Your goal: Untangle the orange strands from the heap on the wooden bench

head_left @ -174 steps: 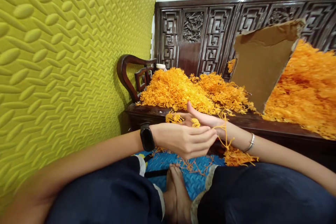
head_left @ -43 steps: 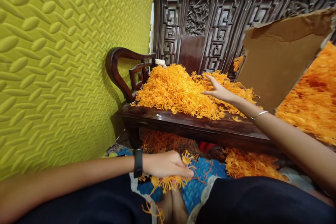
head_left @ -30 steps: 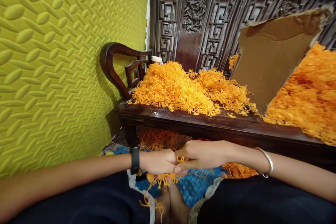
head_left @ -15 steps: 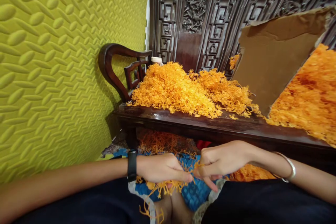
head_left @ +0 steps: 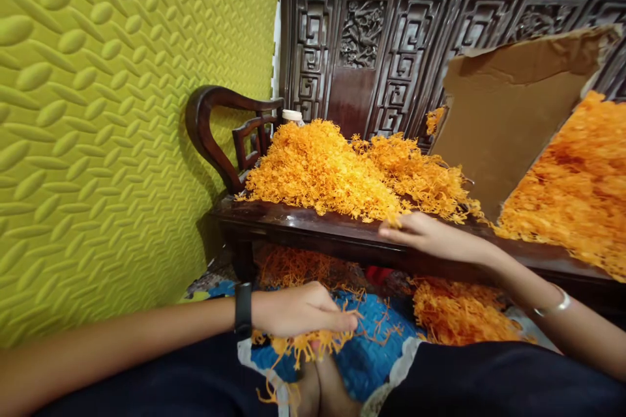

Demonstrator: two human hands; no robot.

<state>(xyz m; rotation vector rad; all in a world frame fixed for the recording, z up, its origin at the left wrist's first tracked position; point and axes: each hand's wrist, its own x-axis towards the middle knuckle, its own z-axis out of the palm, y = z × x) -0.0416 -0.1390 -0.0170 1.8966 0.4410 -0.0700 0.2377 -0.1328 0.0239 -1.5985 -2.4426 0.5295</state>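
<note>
My left hand [head_left: 306, 314], with a black band at the wrist, is closed around a bunch of orange plastic flower pieces [head_left: 306, 345] above my lap. Their thin stems and star-shaped tips hang below the fingers. My right hand [head_left: 415, 232], wearing a silver bangle, reaches over the front edge of the dark wooden bench [head_left: 313, 225]. A small orange piece shows at its slightly blurred fingertips, beside the large heap of orange plastic flower pieces [head_left: 317, 172]. Part of that heap's front right edge is hidden by the hand.
A brown cardboard sheet [head_left: 508, 117] leans on the bench, with another orange heap [head_left: 581, 189] to its right. Under the bench lie orange stems [head_left: 303, 264] and a further orange pile [head_left: 462, 313]. A yellow-green textured wall [head_left: 122, 143] and the bench's curved armrest [head_left: 198, 124] bound the left.
My right hand has left my left hand and moved up and forward to the heap's edge on the bench. My left hand stays in place, holding its bunch. The view tilted up slightly.
</note>
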